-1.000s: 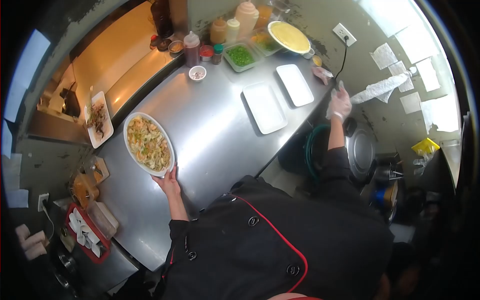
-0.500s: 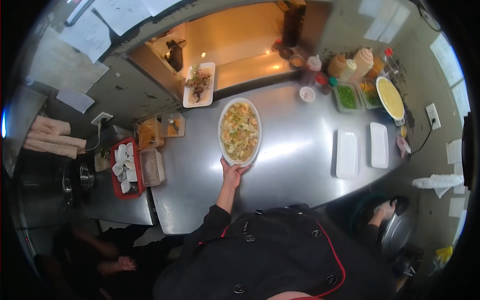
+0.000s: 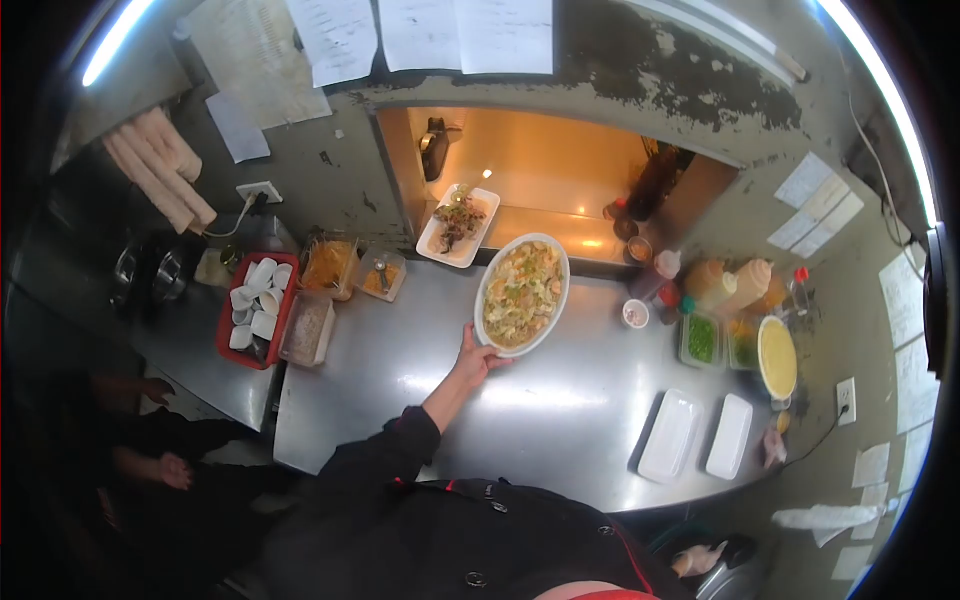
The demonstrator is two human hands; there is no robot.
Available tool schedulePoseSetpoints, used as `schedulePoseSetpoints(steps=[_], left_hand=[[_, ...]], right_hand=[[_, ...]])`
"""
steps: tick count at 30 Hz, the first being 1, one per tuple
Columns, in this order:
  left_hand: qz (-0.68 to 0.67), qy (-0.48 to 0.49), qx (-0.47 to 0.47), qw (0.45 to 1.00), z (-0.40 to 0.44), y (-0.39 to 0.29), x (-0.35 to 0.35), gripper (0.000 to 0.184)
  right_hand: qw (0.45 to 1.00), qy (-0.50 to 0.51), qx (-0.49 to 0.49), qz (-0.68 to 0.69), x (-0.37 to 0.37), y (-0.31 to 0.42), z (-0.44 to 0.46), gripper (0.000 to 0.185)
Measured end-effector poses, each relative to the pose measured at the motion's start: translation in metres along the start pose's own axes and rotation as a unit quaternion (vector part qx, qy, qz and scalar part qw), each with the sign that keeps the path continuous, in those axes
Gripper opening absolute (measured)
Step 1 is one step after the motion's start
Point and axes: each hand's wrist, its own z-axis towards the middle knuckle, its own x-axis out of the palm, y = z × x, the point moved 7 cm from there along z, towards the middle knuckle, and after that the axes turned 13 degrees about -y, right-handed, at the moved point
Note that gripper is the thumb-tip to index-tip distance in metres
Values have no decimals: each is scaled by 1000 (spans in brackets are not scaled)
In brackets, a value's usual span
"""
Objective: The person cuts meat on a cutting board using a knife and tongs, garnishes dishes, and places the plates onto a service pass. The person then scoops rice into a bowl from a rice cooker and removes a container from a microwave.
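My left hand (image 3: 477, 360) grips the lower left rim of an oval white dish (image 3: 521, 296) filled with chopped, mixed food. The dish is by the counter's back edge, in front of the warm-lit pass-through window. Just left of it, a rectangular white plate (image 3: 458, 228) with food rests at the window's ledge. My right hand (image 3: 699, 560), in a clear glove, is low at the right beside a round metal lid (image 3: 728, 582); it is small and partly dark, so its fingers and anything in them cannot be made out.
Two white trays (image 3: 671, 436) lie on the counter's right side. Behind them are squeeze bottles (image 3: 747, 285), a container of chopped greens (image 3: 702, 340) and a yellow oval dish (image 3: 777, 358). At left stand a red basket (image 3: 257, 310) of white cups and food tubs. Another person's hand (image 3: 174, 470) is lower left.
The view has swung left. My left hand has carried the oval dish toward the window, up beside the rectangular plate. My right hand has dropped from near the counter's right end toward the lid.
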Motion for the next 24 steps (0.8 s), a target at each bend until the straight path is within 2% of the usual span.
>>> schedulePoseSetpoints(steps=[10,14,17,20,22,23,24], left_hand=[[-33,-7,65,997,132,-27,53,73],[-26,7,84,996,155,-39,65,74],[41,-154,12,987,149,-37,63,60],[112,-108,-47,987,65,-73,98,42],[114,-121,225,960,47,-137,107,28],[97,-115,491,858,33,-191,112,23],[8,-97,453,886,5,-235,125,30]], right_hand=[[997,-22,-65,-17,-13,11,-25,44],[993,-32,-117,-1,-15,38,-25,44],[979,-53,-195,35,-16,79,-18,44],[949,-77,-292,91,-22,148,-20,44],[923,-100,-343,145,-21,191,-25,35],[908,-115,-365,170,-14,205,-25,33],[892,-130,-387,194,-8,218,-24,32]])
